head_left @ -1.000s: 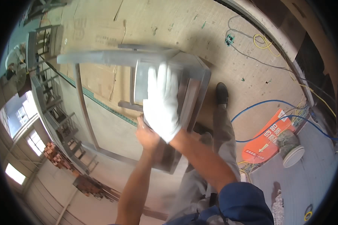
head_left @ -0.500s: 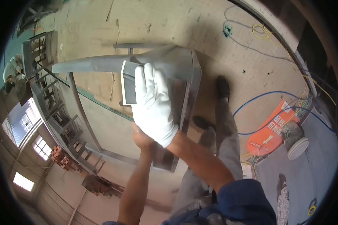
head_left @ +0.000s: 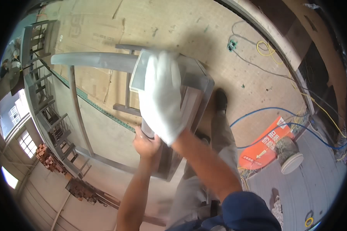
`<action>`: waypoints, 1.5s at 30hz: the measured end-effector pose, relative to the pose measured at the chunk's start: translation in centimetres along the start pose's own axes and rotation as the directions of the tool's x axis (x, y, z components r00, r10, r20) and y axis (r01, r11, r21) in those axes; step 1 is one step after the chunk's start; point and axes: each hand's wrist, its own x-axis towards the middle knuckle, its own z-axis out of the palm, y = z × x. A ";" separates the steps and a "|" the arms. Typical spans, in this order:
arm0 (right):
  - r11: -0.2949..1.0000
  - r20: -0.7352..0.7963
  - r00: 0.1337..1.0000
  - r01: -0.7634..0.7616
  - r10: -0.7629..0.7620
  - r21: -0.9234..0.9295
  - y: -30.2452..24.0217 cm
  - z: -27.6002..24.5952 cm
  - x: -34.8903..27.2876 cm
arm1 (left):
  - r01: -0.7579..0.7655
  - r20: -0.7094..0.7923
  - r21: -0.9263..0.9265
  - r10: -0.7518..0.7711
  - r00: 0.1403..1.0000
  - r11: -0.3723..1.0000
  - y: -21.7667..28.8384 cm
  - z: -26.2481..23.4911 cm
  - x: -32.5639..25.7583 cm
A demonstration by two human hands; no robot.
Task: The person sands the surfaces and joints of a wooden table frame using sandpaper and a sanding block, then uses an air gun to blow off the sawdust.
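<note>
A grey, chair-like furniture frame (head_left: pixel 94 60) with a curved rail and slim legs stands before me. My right hand (head_left: pixel 160 98), in a white glove, lies with fingers stretched over a grey sheet of sandpaper (head_left: pixel 139 73) with a pale edge, pressed on the frame near the corner where the curved rail meets the seat part. The thumb is hidden. Bare and lower down, my left hand (head_left: pixel 145 144) grips a rail of the frame near the right wrist, thumb on top. Glove and sandpaper are somewhat blurred.
More dark frames (head_left: pixel 46 104) stand in a row at the left, with stacked reddish wood pieces (head_left: pixel 50 158) beyond. A blue hose (head_left: pixel 266 109) and yellow cable (head_left: pixel 263 47) cross the floor at right, near an orange sign (head_left: pixel 258 148) and a dirty white bucket (head_left: pixel 291 161).
My gloved right hand has moved slightly up and right across the frame with the sandpaper. My left thumb now shows on the rail. The view has shifted a little.
</note>
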 end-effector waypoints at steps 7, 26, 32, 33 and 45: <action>0.934 0.453 0.847 0.348 -0.279 -0.075 1.9 -4.2 0.0 | 0.029 0.021 0.112 -0.031 0.999 0.993 0.2 -0.1 -1.4; 0.756 0.564 0.631 0.654 -0.533 -0.016 0.9 -1.2 4.0 | 0.075 0.171 0.026 -0.078 0.982 0.997 0.3 -0.9 -2.8; 0.587 0.602 0.457 0.810 -0.655 0.023 -7.7 11.6 10.9 | 0.070 0.175 -0.048 -0.061 0.983 0.996 0.6 -1.6 -1.3; 0.736 0.663 0.464 0.647 -0.588 0.199 -9.0 11.4 11.8 | 0.055 0.165 -0.047 -0.046 0.985 0.997 0.6 -1.7 -1.5; 0.579 0.517 0.445 0.805 -0.732 0.127 -8.5 13.1 13.2 | 0.084 0.176 -0.101 -0.065 0.982 0.991 0.3 -0.4 -2.1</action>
